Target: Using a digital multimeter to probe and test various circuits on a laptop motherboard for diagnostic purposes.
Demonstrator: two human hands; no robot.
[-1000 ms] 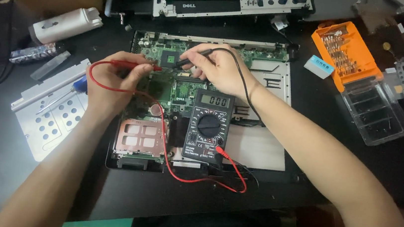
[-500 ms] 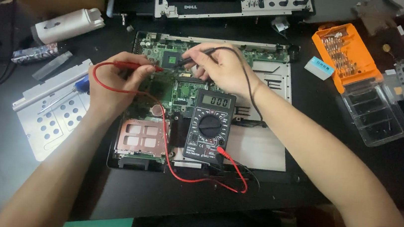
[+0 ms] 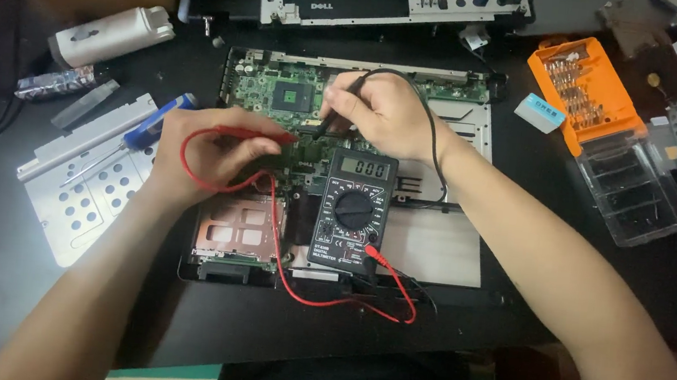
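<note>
head view: the left hand (image 3: pixel 212 152) is closed around a red probe (image 3: pixel 277 137), pinching it with the tip pointing right onto the green circuit board (image 3: pixel 281 96) of an opened laptop chassis (image 3: pixel 441 251). the red lead (image 3: pixel 303 291) loops from that hand down under the meter and back up to its lower right corner. the right hand (image 3: pixel 384 115) grasps a black probe (image 3: pixel 331 112) like a pen, its tip down on the board just above the meter; the black lead (image 3: pixel 432 133) arcs over the wrist. a black digital multimeter (image 3: pixel 353 208) lies on the chassis between the two hands, just below them, its display lit and dial in the middle. left of the chassis lies a perforated metal plate (image 3: pixel 78 196) with a blue-handled screwdriver (image 3: pixel 152 124) on it, and a white cylinder-like object (image 3: pixel 112 34) sits farther up. to the right, well apart, an orange bit set (image 3: pixel 587 95) stands open beside its clear plastic lid (image 3: pixel 635 196), with a small pale blue eraser-like block (image 3: pixel 541 112) near it.
</note>
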